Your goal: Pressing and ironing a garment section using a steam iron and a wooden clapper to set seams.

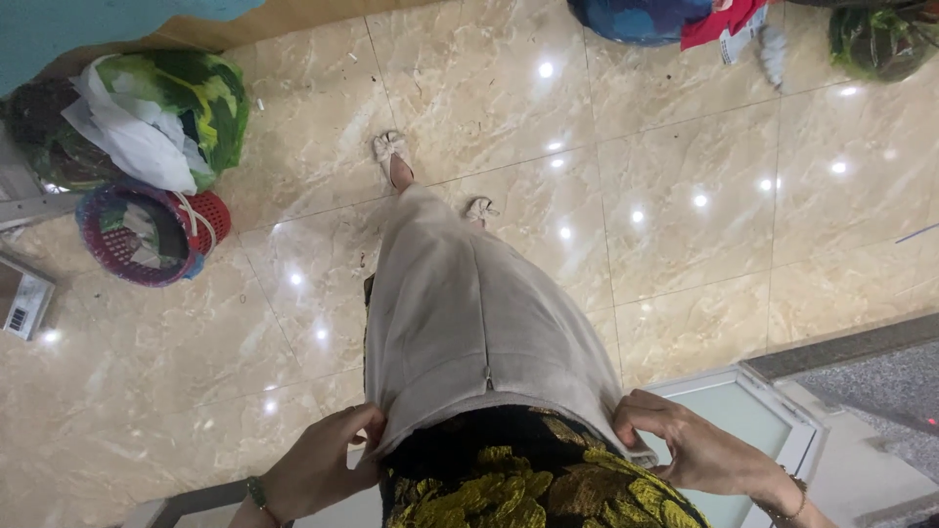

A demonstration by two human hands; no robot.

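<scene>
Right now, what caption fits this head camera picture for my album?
Left hand and right hand pinch a beige skirt at its waistband.

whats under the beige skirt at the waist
Under the beige skirt, held at its waistband by the left hand and right hand, is a black-and-yellow patterned garment. How far down it runs is covered.

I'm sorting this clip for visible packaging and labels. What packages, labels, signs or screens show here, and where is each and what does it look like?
Plastic bags: upper left on the floor, green-yellow patterned with a white one on top.
Label on a flat box: left edge, small white barcode patch on a grey-white device.
Paper tag: top, white slip beside red cloth.
No signs or lit screens.
</scene>
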